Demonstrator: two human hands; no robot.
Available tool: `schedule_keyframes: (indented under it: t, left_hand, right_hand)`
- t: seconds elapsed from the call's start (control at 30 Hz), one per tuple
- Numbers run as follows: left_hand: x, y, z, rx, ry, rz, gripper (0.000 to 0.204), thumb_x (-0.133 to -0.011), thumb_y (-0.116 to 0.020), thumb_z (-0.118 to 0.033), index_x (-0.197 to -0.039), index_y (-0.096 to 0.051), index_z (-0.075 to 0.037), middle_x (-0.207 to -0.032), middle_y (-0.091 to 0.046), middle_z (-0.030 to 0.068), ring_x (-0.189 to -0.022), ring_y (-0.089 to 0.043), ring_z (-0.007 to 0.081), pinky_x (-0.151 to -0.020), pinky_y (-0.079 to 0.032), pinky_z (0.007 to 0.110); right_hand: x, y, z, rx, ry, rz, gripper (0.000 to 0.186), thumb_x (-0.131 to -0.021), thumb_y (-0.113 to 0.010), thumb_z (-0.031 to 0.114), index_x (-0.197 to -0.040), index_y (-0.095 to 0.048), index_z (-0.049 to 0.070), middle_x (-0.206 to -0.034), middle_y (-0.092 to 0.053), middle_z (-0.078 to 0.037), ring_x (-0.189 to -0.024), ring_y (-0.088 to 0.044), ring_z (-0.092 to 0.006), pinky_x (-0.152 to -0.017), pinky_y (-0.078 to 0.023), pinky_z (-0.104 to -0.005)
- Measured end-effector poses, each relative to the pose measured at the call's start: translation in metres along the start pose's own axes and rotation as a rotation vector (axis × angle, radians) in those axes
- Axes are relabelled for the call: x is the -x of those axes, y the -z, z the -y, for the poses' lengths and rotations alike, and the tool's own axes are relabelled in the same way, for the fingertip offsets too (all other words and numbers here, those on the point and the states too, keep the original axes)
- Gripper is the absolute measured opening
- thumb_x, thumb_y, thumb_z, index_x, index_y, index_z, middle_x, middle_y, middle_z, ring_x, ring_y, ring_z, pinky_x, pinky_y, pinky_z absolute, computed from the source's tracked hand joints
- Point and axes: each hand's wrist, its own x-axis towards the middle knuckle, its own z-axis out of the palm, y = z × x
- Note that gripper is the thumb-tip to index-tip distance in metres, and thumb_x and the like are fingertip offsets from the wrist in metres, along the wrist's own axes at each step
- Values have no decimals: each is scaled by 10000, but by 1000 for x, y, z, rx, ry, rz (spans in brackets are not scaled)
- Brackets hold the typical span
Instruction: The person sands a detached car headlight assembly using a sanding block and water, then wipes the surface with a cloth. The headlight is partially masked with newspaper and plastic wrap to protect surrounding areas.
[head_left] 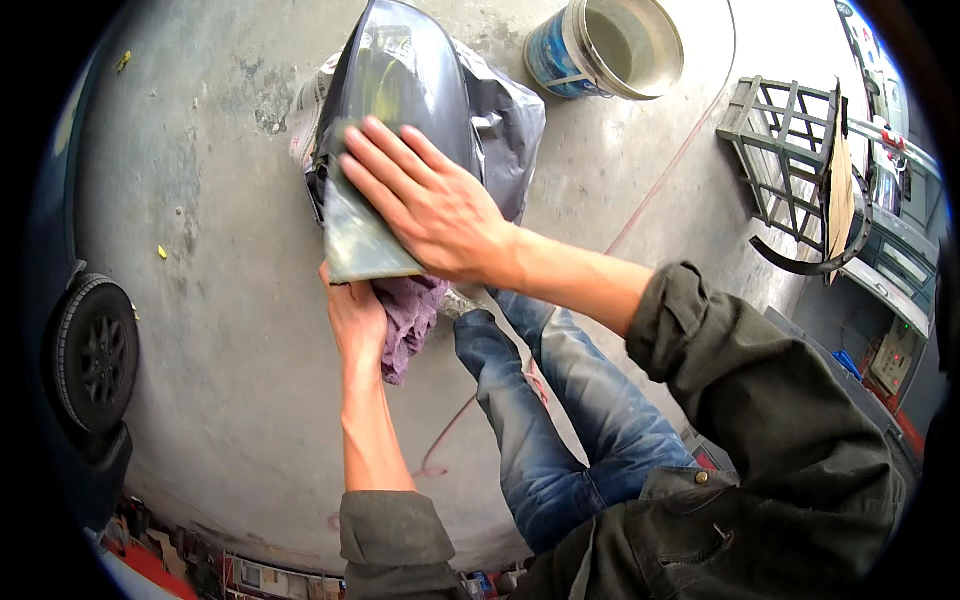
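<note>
Head view: right hand point(445, 215) flat, fingers extended, pressed on glossy dark curved panel point(405, 90) beneath it. Left hand point(355, 315) under panel's near end, grip hidden, can't tell; crumpled purple cloth point(408, 330) beside it. Near end looks dulled, far end shiny; amount left unclear.

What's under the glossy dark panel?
Dark plastic sheeting shows past the right side of the panel; purple cloth pokes out under its near edge, beside the left grip. Whatever props the panel's middle is covered.
</note>
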Motion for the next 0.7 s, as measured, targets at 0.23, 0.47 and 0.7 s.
schedule_keyframes:
  t: [0.23,0.47,0.7]
  left_hand:
    - [1,-3,-14,92,140,45,435,-1058,-438,-290,-1380,-451,2,-1240,-622,238,-1144,-628,316,-982,-472,408]
    - [-3,-1,-16,63,195,60,452,-1065,-427,-325,-1378,-461,0,-1301,-594,256,-1188,-596,397,-968,-462,447]
    - [0,0,-28,37,210,62,454,-1046,-420,-337,-1366,-454,-17,-1263,-628,239,-1141,-632,373,-964,-468,432]
  right_hand:
    - [29,-1,7,25,99,89,630,-936,-408,248,-1476,-411,-75,-1596,-337,-226,-1517,-272,-342,-1243,-189,-468]
    - [-9,-3,-5,-34,26,2,636,-917,-427,226,-1464,-406,-96,-1581,-350,-239,-1510,-284,-351,-1225,-239,-465]
    - [41,8,-13,-77,183,113,614,-922,-429,250,-1442,-444,-77,-1572,-381,-210,-1496,-317,-342,-1218,-260,-474]
